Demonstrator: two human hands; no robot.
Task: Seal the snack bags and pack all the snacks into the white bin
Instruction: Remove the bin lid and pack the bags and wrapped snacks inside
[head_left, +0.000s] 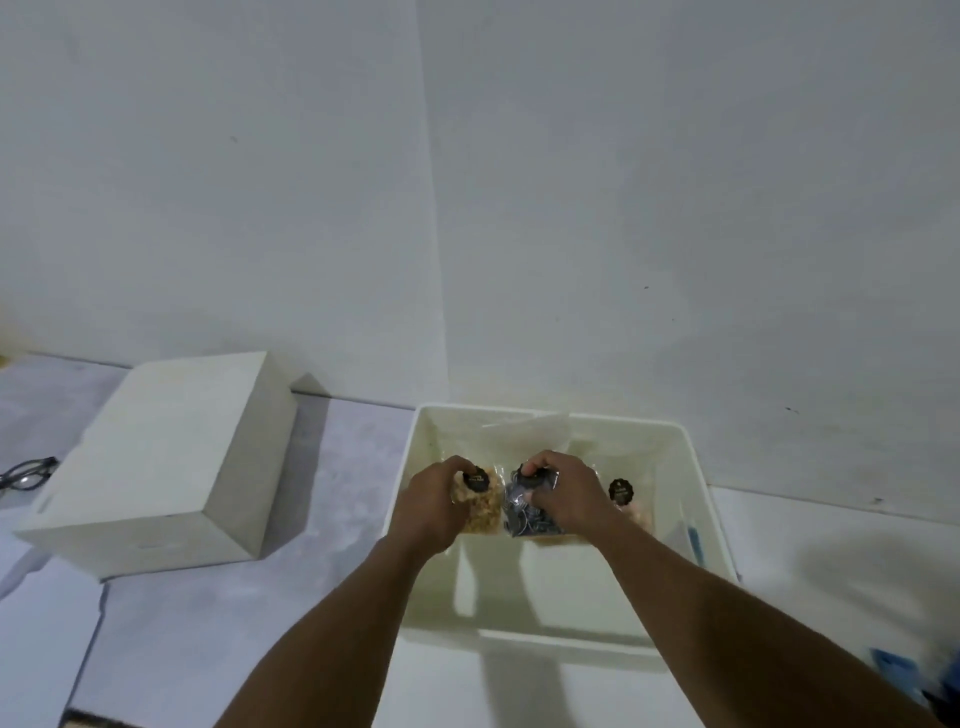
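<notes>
Both my hands reach into the white bin (696, 467) in front of me. My left hand (431, 501) grips a clear bag of golden snacks (483, 512) with a round black label. Beside it, my right hand (563, 493) holds a clear bag of dark snacks (522, 512), also with a black label. A third clear bag of pale pinkish snacks (628, 499) with a black label lies at the bin's right side, untouched. Clear plastic of another bag (524, 421) shows against the bin's far wall.
A closed white box (166, 462) stands on the table to the left of the bin. Black eyeglasses (26, 473) lie at the far left edge. A blue object (893, 665) sits at the lower right. A bare wall rises right behind the bin.
</notes>
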